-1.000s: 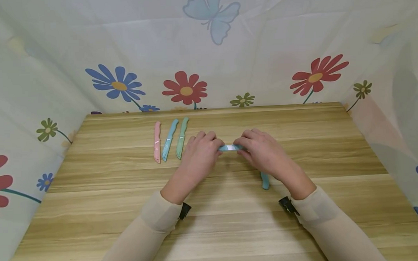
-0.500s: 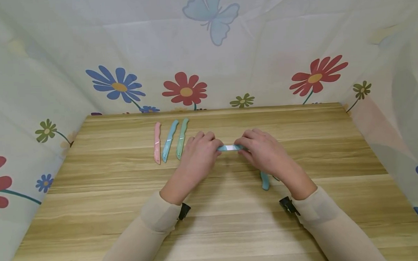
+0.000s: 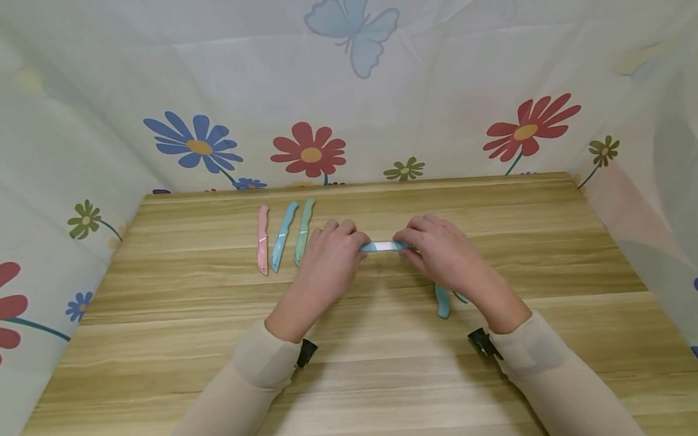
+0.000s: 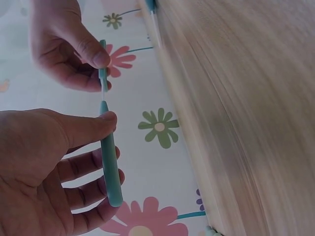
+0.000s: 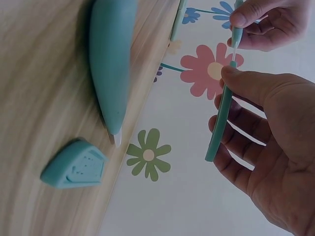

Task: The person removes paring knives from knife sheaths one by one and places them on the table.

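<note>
In the head view my left hand (image 3: 334, 257) and right hand (image 3: 439, 250) face each other above the table, a small knife (image 3: 384, 246) stretched between them. Left thumb and fingers pinch its teal handle (image 4: 112, 169), as the left wrist view shows. Its matching blade cover (image 5: 222, 118) is gripped by the right hand, thumb against curled fingers. A short pale strip of blade shows between handle and cover; the cover hides the tip. Below the right hand lies a second teal-handled knife (image 3: 442, 301), its blade hidden in the head view, with a loose teal cover (image 5: 74, 164) beside it.
Left of the hands, three covered knives lie in a row: a pink knife (image 3: 262, 240), a blue knife (image 3: 284, 236) and a green knife (image 3: 305, 232). The wooden table (image 3: 175, 352) ends at a flower-printed cloth (image 3: 436, 80) behind.
The hands have drawn slightly apart, and a little more of the pale blade shows between them. More of the loose cover on the table is visible beside the right wrist.
</note>
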Demonstrator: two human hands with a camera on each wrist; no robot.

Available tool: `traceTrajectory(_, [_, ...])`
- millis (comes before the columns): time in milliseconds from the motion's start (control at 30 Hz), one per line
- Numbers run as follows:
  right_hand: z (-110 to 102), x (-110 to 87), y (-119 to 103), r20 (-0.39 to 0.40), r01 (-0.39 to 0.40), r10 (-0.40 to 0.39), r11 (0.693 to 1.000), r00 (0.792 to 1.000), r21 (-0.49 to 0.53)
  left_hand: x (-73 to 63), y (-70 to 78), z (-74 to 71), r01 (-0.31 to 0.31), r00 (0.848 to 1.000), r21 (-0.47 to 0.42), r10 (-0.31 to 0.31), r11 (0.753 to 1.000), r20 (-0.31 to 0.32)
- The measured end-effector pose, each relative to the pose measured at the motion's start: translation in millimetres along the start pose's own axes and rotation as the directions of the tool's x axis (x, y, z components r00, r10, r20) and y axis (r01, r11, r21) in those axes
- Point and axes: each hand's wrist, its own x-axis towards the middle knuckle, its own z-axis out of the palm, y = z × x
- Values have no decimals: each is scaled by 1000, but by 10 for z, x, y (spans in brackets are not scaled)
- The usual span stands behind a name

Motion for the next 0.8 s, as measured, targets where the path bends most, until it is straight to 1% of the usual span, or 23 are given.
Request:
traceTrajectory(267, [-23,-9,13,-8,0,0,1000,1000,1,0,-6,-19,5,1000,4,-5,1000,4])
traceTrajectory(600, [-28,-25,40,-26,5,-5,1000,1000,8,3,-9,-32,26,1000,3,-26,1000,13])
traceTrajectory(800, [-10,-25,42,-32,8,-8,1000,999,5,-12,-22,-29,20,1000,6,-20,1000,8])
